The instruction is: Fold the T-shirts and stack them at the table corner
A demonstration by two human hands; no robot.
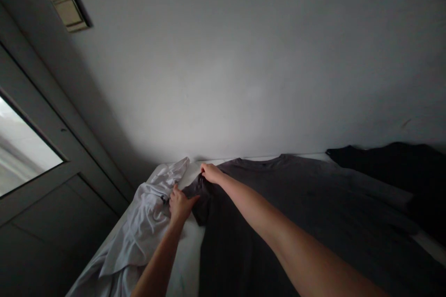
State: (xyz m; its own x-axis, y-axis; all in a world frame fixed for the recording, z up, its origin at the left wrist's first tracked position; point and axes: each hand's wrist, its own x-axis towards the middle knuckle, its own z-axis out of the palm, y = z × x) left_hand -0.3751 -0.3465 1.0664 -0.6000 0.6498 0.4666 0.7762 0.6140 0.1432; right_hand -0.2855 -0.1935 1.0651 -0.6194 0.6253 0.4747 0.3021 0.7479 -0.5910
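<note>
Head view: from here I see the dark grey shirt (278,213) spread on a white surface (186,255), collar (264,163) toward the wall (244,79).
The right hand (205,174) pinches its sleeve (203,204); the left hand (187,193) splays at the sleeve's end. I judge this sleeve-straightening, calling next for an even hold there. The long axis runs from collar toward my camera.

Up on my left I see a pale switch plate (71,10) on the grey wall (244,65); below it, a panelled door (45,218) with a bright glass pane (21,148); and far right, black cloth (386,160)!
</note>
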